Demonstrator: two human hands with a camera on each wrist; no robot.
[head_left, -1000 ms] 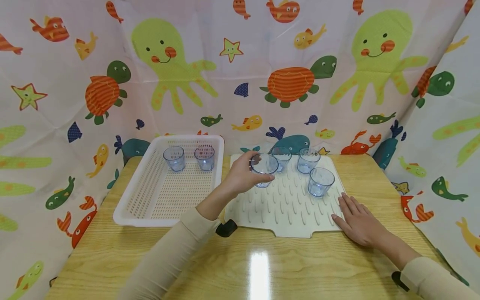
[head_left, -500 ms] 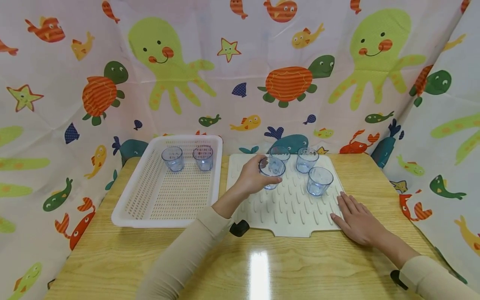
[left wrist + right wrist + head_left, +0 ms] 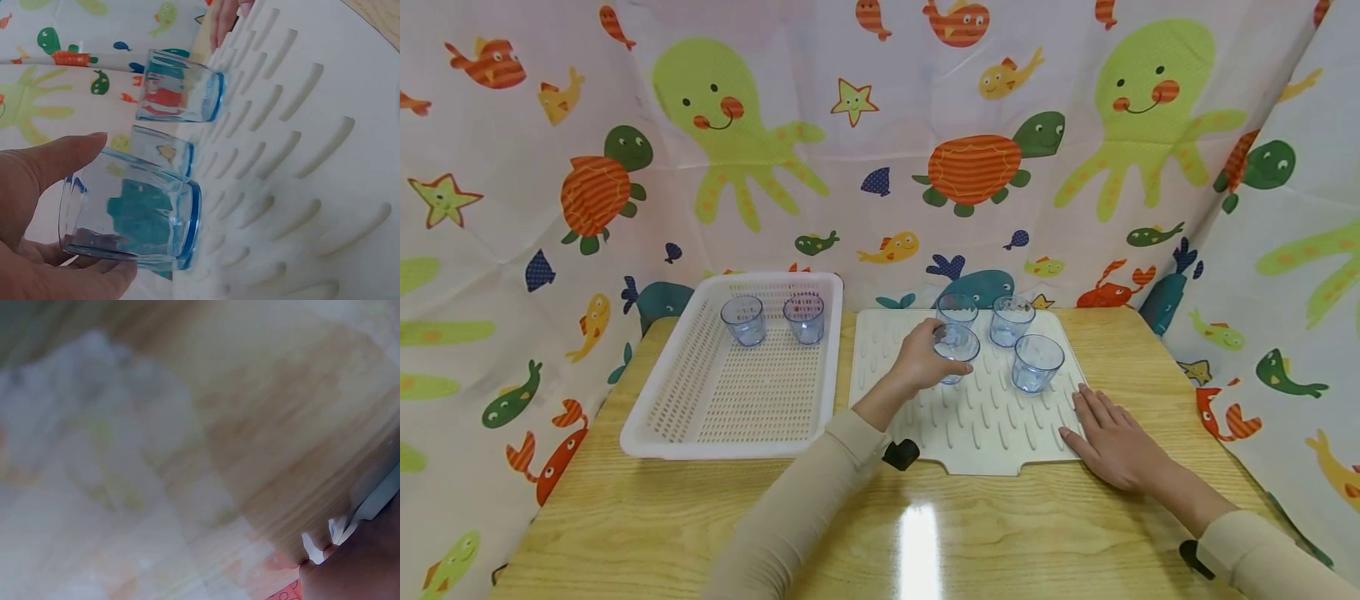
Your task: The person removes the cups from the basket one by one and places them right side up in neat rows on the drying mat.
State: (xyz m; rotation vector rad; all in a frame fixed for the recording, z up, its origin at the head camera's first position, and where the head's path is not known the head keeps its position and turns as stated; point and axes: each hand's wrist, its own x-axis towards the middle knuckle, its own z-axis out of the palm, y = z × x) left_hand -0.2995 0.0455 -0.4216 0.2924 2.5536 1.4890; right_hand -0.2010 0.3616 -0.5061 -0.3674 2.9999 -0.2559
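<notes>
My left hand [image 3: 922, 358] grips a clear bluish drinking glass [image 3: 957, 354] between thumb and fingers, close over the white ridged draining mat [image 3: 917, 425]. In the left wrist view the held glass [image 3: 134, 209] lies sideways across the picture, its blue base near the ridges. Three more such glasses stand on the mat: one at the back [image 3: 957, 308], a second glass [image 3: 1012, 321] right of it, and a third glass [image 3: 1037, 364] nearer the front. My right hand [image 3: 1116, 442] rests flat at the mat's right edge, fingers straight, holding nothing.
A white perforated plastic basket [image 3: 636, 421] stands to the left, with two like glasses, a left one [image 3: 744, 321] and a right one [image 3: 804, 319], near its back. Everything sits on a wooden table [image 3: 775, 517]. A sea-animal print curtain [image 3: 880, 125] rises behind and at both sides.
My left hand has carried the glass to the right and slightly toward me over the mat, nearer the other glasses. The right hand stays in place.
</notes>
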